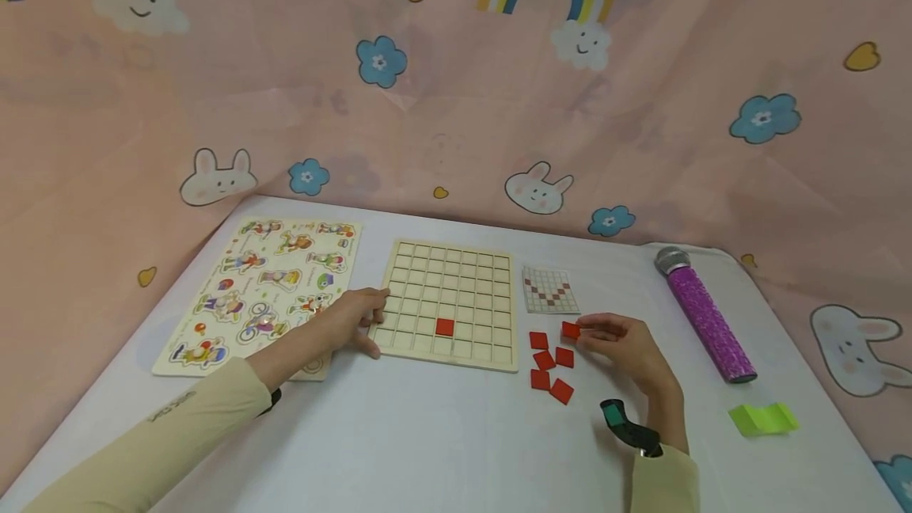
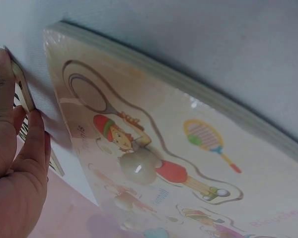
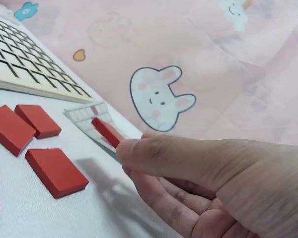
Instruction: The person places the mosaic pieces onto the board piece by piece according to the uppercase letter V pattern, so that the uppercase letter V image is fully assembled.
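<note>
My left hand [image 1: 354, 318] holds the lower left corner of a wooden grid board [image 1: 515, 307], thumb at the front edge and fingers along the side. One red square tile [image 1: 445, 327] sits in a lower cell of the grid. On the right, my right hand [image 1: 627, 347] pinches another red tile [image 3: 107, 131] between thumb and fingers, tilted above the cloth. Several loose red tiles [image 1: 564, 357] lie just left of that hand. Behind them is a small pattern card [image 1: 550, 307] printed with a V of coloured squares on a grid.
A picture puzzle board [image 1: 242, 291] with sports figures lies at the left, partly under my left forearm. Toward the right are a purple glittery microphone [image 1: 708, 319] and a bright green wavy piece [image 1: 764, 419]. Patterned pink fabric [image 1: 442, 117] hangs behind the white-covered table [image 1: 399, 450].
</note>
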The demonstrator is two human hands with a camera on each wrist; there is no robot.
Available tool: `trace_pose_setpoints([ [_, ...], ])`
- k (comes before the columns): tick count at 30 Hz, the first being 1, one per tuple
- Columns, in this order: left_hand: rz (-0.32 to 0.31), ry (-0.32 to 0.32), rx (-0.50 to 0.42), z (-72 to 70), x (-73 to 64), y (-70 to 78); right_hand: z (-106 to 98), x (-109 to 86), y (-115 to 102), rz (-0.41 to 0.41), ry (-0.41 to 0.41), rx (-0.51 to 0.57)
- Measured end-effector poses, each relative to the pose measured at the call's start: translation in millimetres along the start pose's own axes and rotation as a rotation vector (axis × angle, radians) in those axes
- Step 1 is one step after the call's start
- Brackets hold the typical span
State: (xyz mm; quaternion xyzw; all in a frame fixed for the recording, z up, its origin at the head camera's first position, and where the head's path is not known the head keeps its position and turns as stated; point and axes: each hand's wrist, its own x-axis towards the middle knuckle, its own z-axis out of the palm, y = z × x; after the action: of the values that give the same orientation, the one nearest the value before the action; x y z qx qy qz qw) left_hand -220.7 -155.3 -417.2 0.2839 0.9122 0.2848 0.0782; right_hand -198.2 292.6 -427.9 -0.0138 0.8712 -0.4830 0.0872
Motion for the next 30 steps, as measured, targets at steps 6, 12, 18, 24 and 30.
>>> trace_pose_setpoints([
  [6,-0.002,0.012,-0.021,0.8,-0.1,0.3,1,1.3,-6,-0.036,0.022,0.03],
  [12,0.0,-0.004,-0.035,6.1,-0.7,1.7,8,4.1,-26,-0.065,0.002,0.063],
  [18,-0.027,-0.004,-0.013,6.8,-1.4,2.1,14,17.2,-46,-0.105,-0.016,0.05],
  [24,-0.001,0.01,-0.013,4.0,-0.8,1.7,27,33.8,-55,-0.106,-0.036,0.097],
  [30,0.041,0.033,-0.028,3.2,0.9,-0.9,41,45.3,-59,-0.123,-0.051,0.114],
])
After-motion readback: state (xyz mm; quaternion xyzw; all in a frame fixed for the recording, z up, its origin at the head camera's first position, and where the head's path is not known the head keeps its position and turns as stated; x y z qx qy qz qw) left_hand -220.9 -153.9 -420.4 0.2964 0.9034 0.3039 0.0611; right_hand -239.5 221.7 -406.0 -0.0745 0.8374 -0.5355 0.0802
